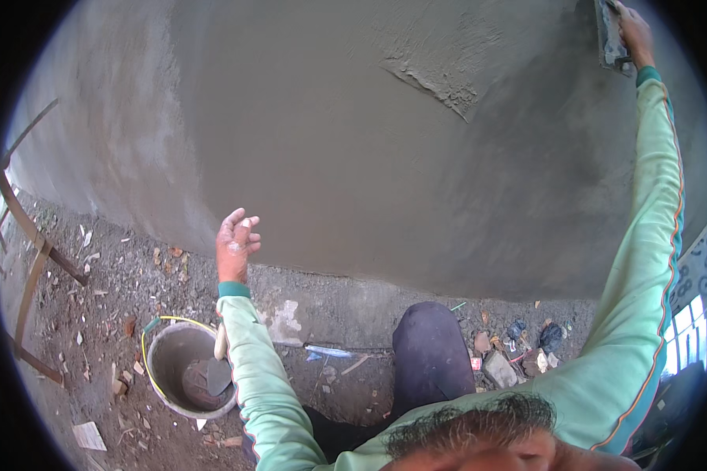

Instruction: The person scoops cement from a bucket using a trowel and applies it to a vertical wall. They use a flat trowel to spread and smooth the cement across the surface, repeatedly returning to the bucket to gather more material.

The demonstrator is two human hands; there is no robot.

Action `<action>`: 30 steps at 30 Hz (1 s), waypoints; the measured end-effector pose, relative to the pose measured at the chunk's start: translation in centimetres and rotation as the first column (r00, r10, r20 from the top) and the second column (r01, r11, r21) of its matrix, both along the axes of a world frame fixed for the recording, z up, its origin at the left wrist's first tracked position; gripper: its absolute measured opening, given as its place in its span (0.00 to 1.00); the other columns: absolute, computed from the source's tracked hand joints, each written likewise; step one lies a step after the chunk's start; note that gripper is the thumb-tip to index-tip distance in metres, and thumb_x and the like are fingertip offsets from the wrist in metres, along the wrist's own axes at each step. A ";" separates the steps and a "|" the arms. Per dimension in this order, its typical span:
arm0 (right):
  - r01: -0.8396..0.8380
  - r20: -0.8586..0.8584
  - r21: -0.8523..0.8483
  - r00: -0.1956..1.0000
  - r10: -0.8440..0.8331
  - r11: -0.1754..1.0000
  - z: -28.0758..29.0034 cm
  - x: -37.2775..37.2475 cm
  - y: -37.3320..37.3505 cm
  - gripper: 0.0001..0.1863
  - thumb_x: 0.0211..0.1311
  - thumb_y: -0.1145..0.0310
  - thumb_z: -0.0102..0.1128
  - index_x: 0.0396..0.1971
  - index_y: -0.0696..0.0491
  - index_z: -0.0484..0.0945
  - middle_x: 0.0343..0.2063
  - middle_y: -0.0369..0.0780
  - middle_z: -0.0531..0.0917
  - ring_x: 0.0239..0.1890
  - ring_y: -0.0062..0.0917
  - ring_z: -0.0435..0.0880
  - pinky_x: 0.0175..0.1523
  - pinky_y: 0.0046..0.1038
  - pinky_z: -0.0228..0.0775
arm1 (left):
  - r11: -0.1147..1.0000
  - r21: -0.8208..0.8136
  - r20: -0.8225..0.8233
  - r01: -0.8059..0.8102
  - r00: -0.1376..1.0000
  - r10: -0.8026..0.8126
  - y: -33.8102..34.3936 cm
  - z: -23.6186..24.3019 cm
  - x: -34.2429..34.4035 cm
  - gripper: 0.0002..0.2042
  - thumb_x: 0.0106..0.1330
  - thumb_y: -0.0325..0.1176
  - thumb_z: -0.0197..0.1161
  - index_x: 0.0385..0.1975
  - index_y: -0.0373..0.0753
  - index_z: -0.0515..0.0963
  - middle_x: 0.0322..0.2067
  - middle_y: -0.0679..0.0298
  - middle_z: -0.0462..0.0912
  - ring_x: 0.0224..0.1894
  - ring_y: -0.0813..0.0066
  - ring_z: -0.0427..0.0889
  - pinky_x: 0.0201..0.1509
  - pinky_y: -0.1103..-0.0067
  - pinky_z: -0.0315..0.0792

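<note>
High at the right, my right hand (636, 38) is closed around the handle of a plastering trowel (609, 43), whose flat plate lies against the grey plastered wall (314, 157). My left hand (234, 245) is raised in front of the wall's lower part, fingers loosely bent and apart, holding nothing. A ridge of rough wet mortar (436, 90) stands out on the wall between the hands, left of the trowel. Below my left hand, a bucket (160, 345) holds some mortar and a pointed trowel (219, 375), partly hidden by my left sleeve.
Wooden slats (35, 243) stand at the far left. Stones (499, 369), dark crumpled bits and other rubble lie at the wall's foot, right of my knee (432, 357). A blue-and-white strip (328, 351) lies left of the knee. Debris is scattered over the dirt ground (71, 345).
</note>
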State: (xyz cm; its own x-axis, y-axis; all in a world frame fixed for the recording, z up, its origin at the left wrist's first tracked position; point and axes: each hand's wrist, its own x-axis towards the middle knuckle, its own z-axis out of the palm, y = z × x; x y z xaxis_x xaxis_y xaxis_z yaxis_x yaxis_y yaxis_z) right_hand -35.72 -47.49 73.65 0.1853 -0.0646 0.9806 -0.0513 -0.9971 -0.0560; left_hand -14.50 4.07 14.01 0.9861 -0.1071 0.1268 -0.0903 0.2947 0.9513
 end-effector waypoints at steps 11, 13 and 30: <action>-0.271 -0.668 -0.162 0.737 0.097 0.949 -21.2 8.9 12.7 0.15 0.63 0.66 0.60 0.46 0.56 0.83 0.29 0.38 0.85 0.31 0.22 0.81 0.40 0.28 0.76 | 0.998 0.051 -0.005 -0.048 0.999 0.049 1.2 -0.6 3.2 0.24 0.73 0.40 0.60 0.64 0.36 0.68 0.50 0.61 0.84 0.35 0.84 0.79 0.40 0.85 0.79; -0.320 -0.659 -0.299 0.751 0.048 0.899 -28.5 10.3 10.7 0.17 0.63 0.59 0.61 0.48 0.51 0.80 0.27 0.44 0.84 0.30 0.36 0.83 0.37 0.37 0.76 | 0.994 0.087 -0.025 -0.061 0.998 0.063 2.1 -0.8 3.6 0.24 0.73 0.40 0.59 0.65 0.36 0.68 0.50 0.61 0.83 0.35 0.84 0.79 0.40 0.85 0.79; -0.285 -0.898 -0.289 0.411 -0.156 0.914 -60.0 -1.9 4.8 0.20 0.62 0.59 0.62 0.54 0.44 0.80 0.36 0.44 0.88 0.34 0.40 0.88 0.36 0.42 0.82 | 0.970 -0.022 0.023 -0.242 0.970 0.242 7.8 1.6 1.2 0.24 0.75 0.39 0.57 0.65 0.32 0.67 0.54 0.55 0.82 0.41 0.77 0.80 0.45 0.81 0.80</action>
State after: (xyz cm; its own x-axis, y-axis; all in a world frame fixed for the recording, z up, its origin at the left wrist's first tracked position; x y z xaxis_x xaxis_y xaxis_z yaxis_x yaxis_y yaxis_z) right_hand -37.59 -42.67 13.70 0.9436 0.2796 0.1770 0.2146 -0.9241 0.3161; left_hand -13.30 11.86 15.62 0.9789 0.1372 0.1518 -0.1852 0.2794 0.9421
